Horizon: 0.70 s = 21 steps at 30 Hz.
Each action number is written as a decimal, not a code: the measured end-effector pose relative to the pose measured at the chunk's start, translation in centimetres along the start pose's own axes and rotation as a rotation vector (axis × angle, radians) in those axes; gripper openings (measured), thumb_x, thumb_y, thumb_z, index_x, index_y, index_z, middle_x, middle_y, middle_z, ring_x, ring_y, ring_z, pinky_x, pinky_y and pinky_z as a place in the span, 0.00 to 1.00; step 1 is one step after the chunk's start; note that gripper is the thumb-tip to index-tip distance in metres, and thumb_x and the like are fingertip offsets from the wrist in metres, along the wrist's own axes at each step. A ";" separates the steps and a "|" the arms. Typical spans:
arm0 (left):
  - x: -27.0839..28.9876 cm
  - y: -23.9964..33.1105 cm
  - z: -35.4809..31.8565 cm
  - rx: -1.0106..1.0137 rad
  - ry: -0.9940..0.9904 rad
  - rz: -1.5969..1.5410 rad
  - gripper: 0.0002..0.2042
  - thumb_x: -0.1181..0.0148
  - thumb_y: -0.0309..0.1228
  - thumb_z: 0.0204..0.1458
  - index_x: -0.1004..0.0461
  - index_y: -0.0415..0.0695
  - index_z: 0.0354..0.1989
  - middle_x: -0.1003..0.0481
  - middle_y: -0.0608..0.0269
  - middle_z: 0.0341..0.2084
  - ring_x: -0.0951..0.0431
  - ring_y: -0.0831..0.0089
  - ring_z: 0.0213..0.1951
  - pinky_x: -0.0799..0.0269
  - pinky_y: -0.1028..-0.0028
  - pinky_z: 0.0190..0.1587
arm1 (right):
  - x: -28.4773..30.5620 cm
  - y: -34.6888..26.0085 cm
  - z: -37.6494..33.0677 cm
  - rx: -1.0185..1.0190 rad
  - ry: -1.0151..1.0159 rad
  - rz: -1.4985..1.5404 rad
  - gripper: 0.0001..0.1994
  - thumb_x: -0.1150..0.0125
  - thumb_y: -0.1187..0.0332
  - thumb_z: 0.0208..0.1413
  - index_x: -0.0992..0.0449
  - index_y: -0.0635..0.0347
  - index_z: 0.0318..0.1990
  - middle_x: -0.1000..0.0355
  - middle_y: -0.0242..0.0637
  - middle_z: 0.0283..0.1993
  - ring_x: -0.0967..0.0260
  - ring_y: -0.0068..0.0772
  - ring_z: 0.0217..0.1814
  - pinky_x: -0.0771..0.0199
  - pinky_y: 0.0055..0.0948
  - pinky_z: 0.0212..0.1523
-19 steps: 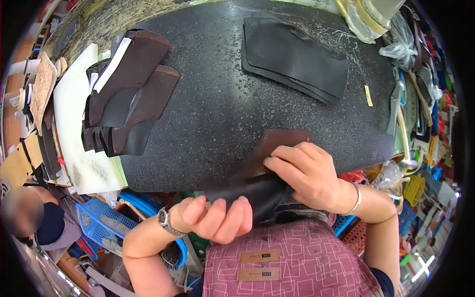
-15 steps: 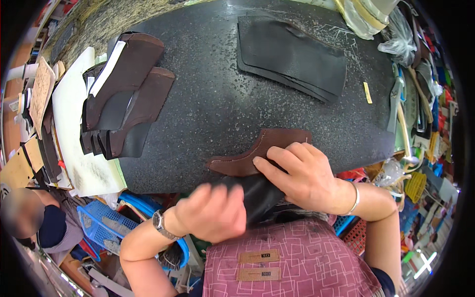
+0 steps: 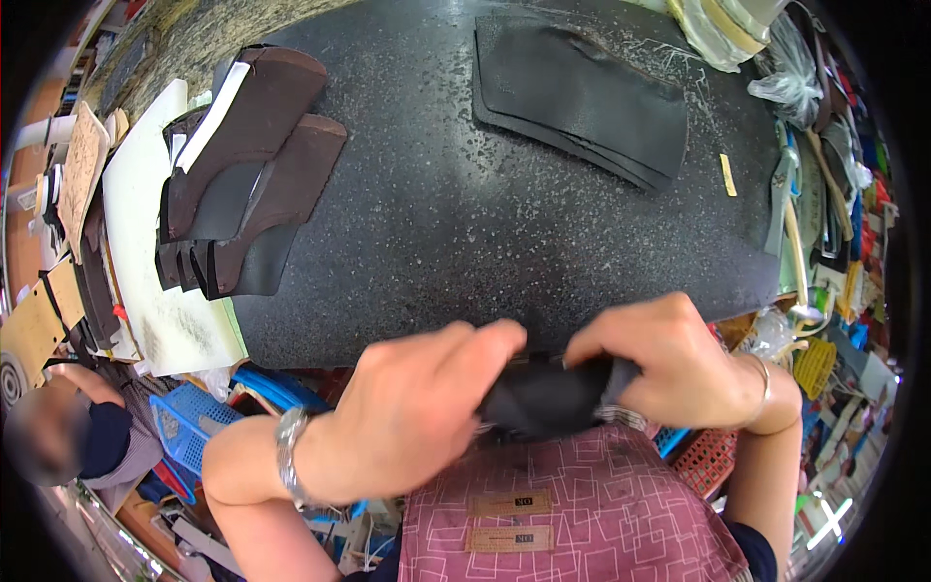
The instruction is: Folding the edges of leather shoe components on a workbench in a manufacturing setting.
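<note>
Both hands grip one dark leather piece (image 3: 543, 396) just below the near edge of the black speckled worktable (image 3: 436, 223), above my pink patterned apron. My left hand (image 3: 417, 412), with a metal watch on its wrist, pinches the piece's left end. On the right end, my right hand (image 3: 669, 364) is closed over the leather; a thin bracelet sits on that wrist. Most of the piece is hidden under my fingers.
A stack of black leather sheets (image 3: 582, 92) lies at the table's far right. Brown and black cut pieces (image 3: 242, 165) are piled at the left over a white board (image 3: 145, 281). Tools and clutter line the right edge. Another person (image 3: 58, 436) sits low left beside a blue basket (image 3: 194, 427).
The brown leather piece that lay on the table's near edge under my right hand is gone from the table. Both hands have come together on a dark piece in front of my apron.
</note>
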State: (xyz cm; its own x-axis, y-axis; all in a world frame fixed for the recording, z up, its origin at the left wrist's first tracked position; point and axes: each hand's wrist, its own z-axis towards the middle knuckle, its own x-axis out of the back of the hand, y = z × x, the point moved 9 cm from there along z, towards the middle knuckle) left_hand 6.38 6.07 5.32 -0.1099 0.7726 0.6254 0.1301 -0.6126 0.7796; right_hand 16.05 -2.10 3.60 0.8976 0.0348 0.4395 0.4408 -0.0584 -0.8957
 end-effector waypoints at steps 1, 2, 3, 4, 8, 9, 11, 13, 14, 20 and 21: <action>-0.9 -1.2 0.9 0.013 -0.054 0.019 0.15 0.37 0.19 0.34 0.26 0.41 0.35 0.31 0.59 0.23 0.24 0.60 0.26 0.27 0.67 0.27 | 0.1 1.3 0.2 -0.071 -0.004 -0.030 0.15 0.39 0.82 0.33 0.25 0.62 0.35 0.27 0.42 0.27 0.26 0.45 0.31 0.27 0.39 0.29; -1.7 -2.1 1.2 -0.034 -0.030 0.005 0.13 0.37 0.21 0.36 0.25 0.41 0.35 0.30 0.61 0.26 0.24 0.62 0.26 0.27 0.69 0.27 | 0.0 1.8 0.0 0.040 0.060 -0.100 0.14 0.37 0.78 0.35 0.25 0.61 0.36 0.28 0.39 0.31 0.27 0.43 0.32 0.27 0.37 0.29; -2.5 -2.8 1.5 -0.045 -0.032 0.005 0.13 0.37 0.21 0.36 0.25 0.41 0.35 0.30 0.61 0.26 0.24 0.62 0.26 0.27 0.69 0.27 | -0.1 2.3 -0.1 0.036 0.068 -0.107 0.14 0.37 0.78 0.35 0.25 0.61 0.36 0.28 0.39 0.31 0.27 0.43 0.32 0.27 0.37 0.29; -2.4 -2.5 1.6 -0.164 0.063 0.127 0.12 0.38 0.21 0.38 0.24 0.41 0.35 0.30 0.62 0.27 0.25 0.64 0.26 0.28 0.70 0.26 | -0.3 2.0 -0.1 0.120 0.090 -0.247 0.14 0.37 0.77 0.37 0.25 0.61 0.36 0.29 0.38 0.33 0.29 0.41 0.32 0.27 0.36 0.29; -3.1 -0.2 -0.1 -0.531 0.166 0.482 0.13 0.39 0.23 0.38 0.20 0.37 0.35 0.25 0.58 0.28 0.24 0.67 0.26 0.30 0.75 0.25 | -1.4 1.2 -0.9 0.276 0.134 -0.462 0.17 0.40 0.71 0.39 0.24 0.65 0.41 0.32 0.36 0.37 0.33 0.34 0.33 0.29 0.31 0.30; -3.7 0.4 -0.8 -0.669 0.173 0.620 0.12 0.39 0.23 0.39 0.20 0.36 0.35 0.24 0.57 0.28 0.25 0.67 0.26 0.30 0.76 0.24 | -1.5 0.8 -1.1 0.300 0.168 -0.500 0.19 0.41 0.70 0.39 0.24 0.67 0.42 0.32 0.36 0.36 0.33 0.33 0.33 0.30 0.30 0.31; -3.7 0.1 -0.8 -0.744 0.132 0.663 0.11 0.40 0.25 0.43 0.20 0.35 0.35 0.23 0.55 0.29 0.25 0.69 0.26 0.31 0.78 0.25 | -2.2 1.2 -1.5 0.338 0.147 -0.523 0.22 0.40 0.69 0.36 0.23 0.70 0.44 0.32 0.37 0.36 0.34 0.30 0.33 0.30 0.27 0.32; -4.6 0.5 -1.3 -0.897 0.057 0.783 0.09 0.42 0.26 0.47 0.20 0.35 0.35 0.23 0.56 0.29 0.26 0.69 0.26 0.31 0.78 0.26 | -3.3 -0.1 -2.3 0.529 0.207 -0.729 0.23 0.40 0.68 0.34 0.21 0.71 0.41 0.31 0.36 0.36 0.35 0.29 0.33 0.31 0.25 0.32; -4.9 0.4 -1.5 -0.932 -0.003 0.837 0.10 0.42 0.28 0.49 0.19 0.36 0.35 0.23 0.57 0.29 0.26 0.70 0.27 0.31 0.77 0.28 | -3.5 -0.4 -2.3 0.568 0.211 -0.788 0.22 0.39 0.68 0.35 0.20 0.73 0.41 0.31 0.35 0.36 0.35 0.28 0.34 0.31 0.24 0.32; -5.2 0.4 -1.4 -0.882 -0.197 1.033 0.12 0.41 0.31 0.49 0.20 0.37 0.37 0.24 0.58 0.38 0.27 0.69 0.42 0.30 0.71 0.40 | -4.7 -0.8 -2.0 0.547 0.115 -0.991 0.18 0.38 0.69 0.45 0.20 0.74 0.42 0.34 0.33 0.32 0.36 0.28 0.36 0.32 0.25 0.30; -4.4 0.8 -1.4 -0.883 -0.199 1.033 0.12 0.41 0.31 0.49 0.20 0.37 0.37 0.24 0.58 0.38 0.27 0.69 0.42 0.30 0.71 0.40 | -4.6 -0.8 -2.1 0.546 0.117 -0.990 0.18 0.38 0.69 0.45 0.20 0.74 0.42 0.34 0.33 0.32 0.36 0.28 0.36 0.32 0.25 0.30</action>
State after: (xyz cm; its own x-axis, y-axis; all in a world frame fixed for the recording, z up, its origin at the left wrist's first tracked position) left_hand 5.60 1.93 3.19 -0.1957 -0.1308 0.9719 -0.6069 -0.7623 -0.2248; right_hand 11.56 -4.26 2.47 0.1633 -0.2712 0.9486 0.9210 0.3866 -0.0480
